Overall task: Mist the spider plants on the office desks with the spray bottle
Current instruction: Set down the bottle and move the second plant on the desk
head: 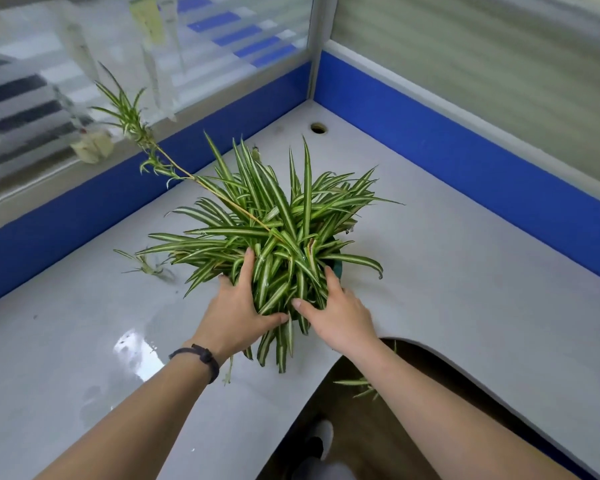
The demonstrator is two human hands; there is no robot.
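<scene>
A spider plant with striped green and white leaves stands in a dark green pot on the grey corner desk. The leaves hide most of the pot. My left hand and my right hand reach in under the leaves from the near side, one on each flank of the pot, with fingers wrapped around it and partly hidden by leaves. A long runner with small plantlets sticks out to the upper left. No spray bottle is in view.
Blue partition walls with frosted glass close the desk at the back and right. A cable hole sits near the corner. A wet patch shines on the desk at the left. The desk's curved cutout opens toward me.
</scene>
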